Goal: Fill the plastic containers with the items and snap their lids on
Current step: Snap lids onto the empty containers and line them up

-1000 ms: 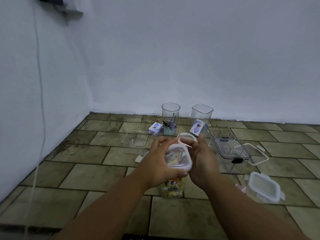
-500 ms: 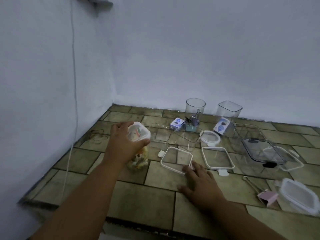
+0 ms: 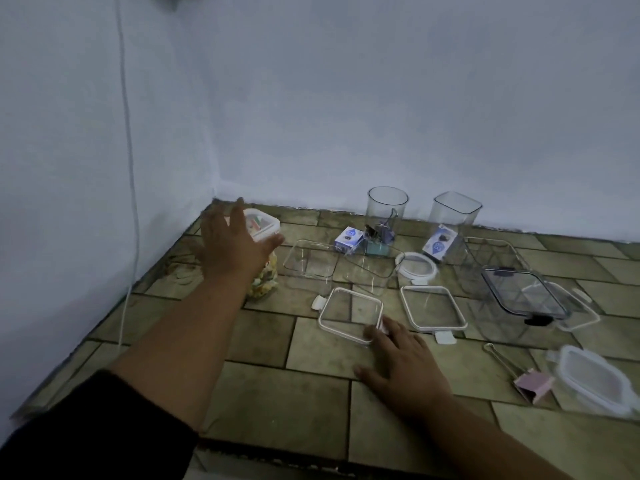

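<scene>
A tall clear container filled with colourful items (image 3: 266, 283), its white lid (image 3: 264, 224) on, stands on the tiled floor near the left wall. My left hand (image 3: 231, 249) hovers in front of it with fingers spread, not gripping. My right hand (image 3: 401, 365) lies flat on the floor, fingertips touching the corner of a square white-rimmed lid (image 3: 351, 315). A second square lid (image 3: 433, 308) and a round lid ring (image 3: 415, 268) lie close by. Two tall clear containers stand at the back: a round one (image 3: 388, 209) holding binder clips and an empty square one (image 3: 457, 211).
Two small blue boxes (image 3: 349, 239) (image 3: 440, 245) sit by the tall containers. Low clear containers (image 3: 310, 259) lie mid-floor, and a large one with a dark lid (image 3: 523, 296) to the right. A pink binder clip (image 3: 533, 386) and a lidded container (image 3: 595, 379) are at far right. A white cable (image 3: 133, 209) hangs down the left wall.
My left hand carried the lidded filled container left, set it down near the wall and spread its fingers off it. My right hand dropped to the floor beside the square lid.
</scene>
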